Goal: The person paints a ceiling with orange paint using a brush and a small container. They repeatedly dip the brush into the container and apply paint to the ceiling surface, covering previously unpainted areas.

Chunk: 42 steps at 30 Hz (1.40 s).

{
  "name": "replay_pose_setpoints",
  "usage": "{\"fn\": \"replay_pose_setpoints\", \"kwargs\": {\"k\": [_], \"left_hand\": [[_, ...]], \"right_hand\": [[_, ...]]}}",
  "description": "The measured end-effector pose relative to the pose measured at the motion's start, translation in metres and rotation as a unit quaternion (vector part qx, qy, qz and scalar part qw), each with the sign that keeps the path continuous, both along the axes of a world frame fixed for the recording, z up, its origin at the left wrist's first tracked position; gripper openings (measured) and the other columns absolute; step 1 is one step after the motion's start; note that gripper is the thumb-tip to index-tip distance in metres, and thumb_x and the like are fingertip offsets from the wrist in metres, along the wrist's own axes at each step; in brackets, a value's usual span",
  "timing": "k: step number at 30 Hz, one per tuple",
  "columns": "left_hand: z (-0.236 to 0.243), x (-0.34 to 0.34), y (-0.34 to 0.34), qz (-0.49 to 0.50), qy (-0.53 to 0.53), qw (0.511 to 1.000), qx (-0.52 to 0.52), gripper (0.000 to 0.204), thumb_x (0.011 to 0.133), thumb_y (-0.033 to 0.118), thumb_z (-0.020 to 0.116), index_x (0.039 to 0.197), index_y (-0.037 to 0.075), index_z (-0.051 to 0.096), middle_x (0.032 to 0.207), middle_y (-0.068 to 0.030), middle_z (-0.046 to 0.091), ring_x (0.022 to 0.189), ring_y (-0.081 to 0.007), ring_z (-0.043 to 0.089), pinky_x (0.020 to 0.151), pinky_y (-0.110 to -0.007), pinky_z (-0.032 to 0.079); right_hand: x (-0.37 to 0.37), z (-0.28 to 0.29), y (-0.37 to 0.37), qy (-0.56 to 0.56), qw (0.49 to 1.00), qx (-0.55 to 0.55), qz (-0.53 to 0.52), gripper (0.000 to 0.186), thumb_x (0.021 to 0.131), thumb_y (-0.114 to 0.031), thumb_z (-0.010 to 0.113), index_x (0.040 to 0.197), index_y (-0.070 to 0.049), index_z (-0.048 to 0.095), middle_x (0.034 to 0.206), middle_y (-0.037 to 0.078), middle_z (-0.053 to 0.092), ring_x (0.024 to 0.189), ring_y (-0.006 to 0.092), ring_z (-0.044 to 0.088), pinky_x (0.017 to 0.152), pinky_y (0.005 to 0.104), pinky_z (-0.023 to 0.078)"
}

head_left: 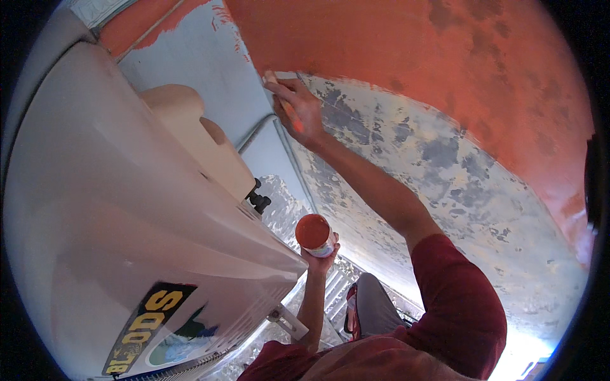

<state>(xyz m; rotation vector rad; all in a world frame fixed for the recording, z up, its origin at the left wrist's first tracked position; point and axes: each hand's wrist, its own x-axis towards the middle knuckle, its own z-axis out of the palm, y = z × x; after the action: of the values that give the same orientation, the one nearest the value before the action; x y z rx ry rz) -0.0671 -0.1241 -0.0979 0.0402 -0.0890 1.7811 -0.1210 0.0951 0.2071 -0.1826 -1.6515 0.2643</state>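
Observation:
My right hand [305, 114], raised, grips a paintbrush [272, 82] with an orange handle against the wall, where orange paint [394, 44] meets a pale blue band [178, 51] and a mottled grey, flaking band [432, 159]. Lower down, my left hand [321, 257] is wrapped round a small tub [313, 232] of orange paint, held upright beside the edge of a large white moulded casing.
The white casing [114, 190] with stickers fills the left side, carrying a cream moulded part [197, 146] and a black fitting [257, 197]. A grey cable or pipe [260, 130] runs along the pale surface. Below are metal slats [337, 286] and my leg [375, 305].

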Motion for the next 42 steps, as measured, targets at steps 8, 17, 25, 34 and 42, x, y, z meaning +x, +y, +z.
{"fn": "replay_pose_setpoints", "kwargs": {"k": [8,17,25,34,42], "left_hand": [[-0.011,-0.005,-0.003,0.008,0.014,1.0,-0.02,0.064,0.087,0.051,0.061,0.135,0.011,0.049,0.124,-0.0185,0.056,0.11,-0.0379,0.054,0.081,-0.047,0.054],[-0.007,-0.005,-0.004,0.021,0.02,0.998,-0.057,0.063,0.085,0.051,0.06,0.133,0.012,0.05,0.12,-0.0166,0.058,0.105,-0.0363,0.054,0.076,-0.044,0.054],[-0.017,-0.009,-0.008,0.037,0.029,0.997,-0.059,0.066,0.083,0.052,0.063,0.135,0.013,0.05,0.121,-0.0159,0.058,0.102,-0.0352,0.054,0.075,-0.044,0.054],[-0.019,-0.011,-0.008,0.041,0.029,0.998,-0.045,0.065,0.084,0.05,0.064,0.135,0.013,0.048,0.123,-0.0163,0.057,0.105,-0.0359,0.053,0.078,-0.045,0.053],[-0.011,-0.001,-0.008,0.019,0.011,1.0,-0.018,0.062,0.087,0.047,0.061,0.136,0.012,0.048,0.124,-0.0174,0.056,0.11,-0.0372,0.053,0.081,-0.046,0.053]], "right_hand": [[-0.056,-0.026,0.054,-0.063,0.994,0.072,-0.044,0.032,0.082,-0.007,0.065,0.114,-0.013,0.063,0.118,0.019,0.056,0.086,0.0325,0.067,0.073,0.0394,0.057],[-0.049,-0.039,0.03,-0.071,0.996,0.052,-0.014,0.034,0.078,-0.011,0.068,0.112,-0.011,0.062,0.119,0.02,0.051,0.097,0.0326,0.061,0.082,0.0424,0.053],[-0.062,-0.017,0.029,-0.036,0.999,0.015,0.026,0.033,0.078,-0.011,0.066,0.111,-0.013,0.063,0.119,0.018,0.052,0.108,0.0341,0.056,0.087,0.0421,0.051],[-0.059,-0.009,0.015,-0.072,0.977,-0.141,0.145,0.03,0.08,-0.012,0.064,0.111,-0.014,0.063,0.124,0.019,0.051,0.114,0.0348,0.055,0.089,0.0422,0.05],[-0.015,-0.043,0.039,-0.102,0.995,-0.005,0.003,0.032,0.081,-0.009,0.063,0.113,-0.013,0.065,0.125,0.019,0.052,0.108,0.0361,0.059,0.088,0.0425,0.052]]}}
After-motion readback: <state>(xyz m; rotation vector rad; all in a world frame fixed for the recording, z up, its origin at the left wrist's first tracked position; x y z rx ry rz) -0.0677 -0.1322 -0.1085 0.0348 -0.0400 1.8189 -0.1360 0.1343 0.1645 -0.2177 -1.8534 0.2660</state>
